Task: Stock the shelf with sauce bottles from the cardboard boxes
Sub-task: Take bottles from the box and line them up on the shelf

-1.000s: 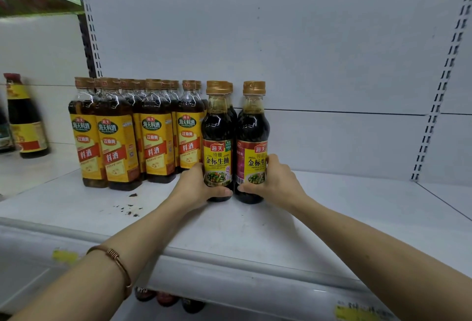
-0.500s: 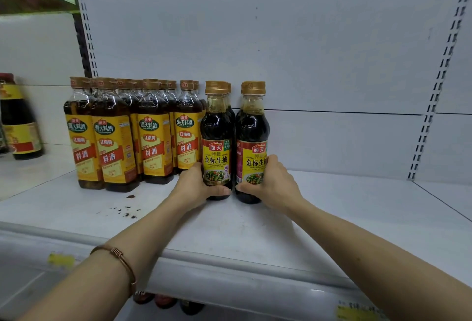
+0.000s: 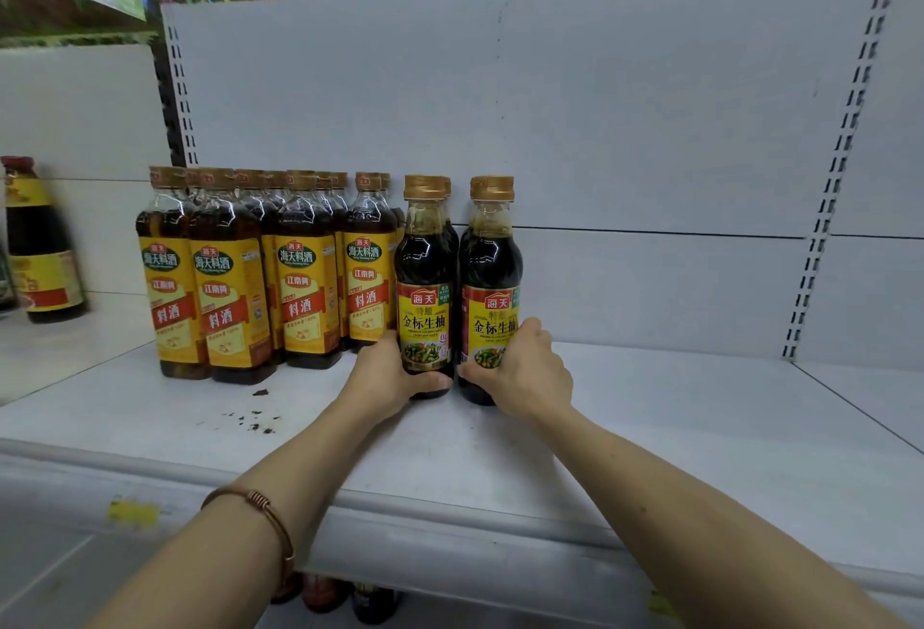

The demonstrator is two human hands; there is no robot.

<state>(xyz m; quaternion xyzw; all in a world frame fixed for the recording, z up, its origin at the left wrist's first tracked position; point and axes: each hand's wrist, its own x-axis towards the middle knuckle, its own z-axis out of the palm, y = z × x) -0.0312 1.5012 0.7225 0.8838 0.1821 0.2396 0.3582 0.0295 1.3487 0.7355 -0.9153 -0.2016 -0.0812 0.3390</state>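
Sauce bottles, two in hand on white shelf

Sauce bottles: our left hand [image 3: 387, 381] wraps the base of the left soy sauce bottle [image 3: 425, 286], thumb across the front under its label; our right hand [image 3: 525, 373] grasps the right soy sauce bottle [image 3: 492, 288] the same way. Both stand upright, side by side, on the white shelf [image 3: 650, 428], with at least one more gold cap showing behind the left one. Just beside them to the left: a block of cooking wine bottles [image 3: 260, 273], yellow labels, in rows. Dark crumbs [image 3: 255, 421] lie on the shelf in front of that block. Far left, next bay: one dark bottle [image 3: 37, 243], blurred. We note a copper bracelet [image 3: 265, 518] on the left wrist
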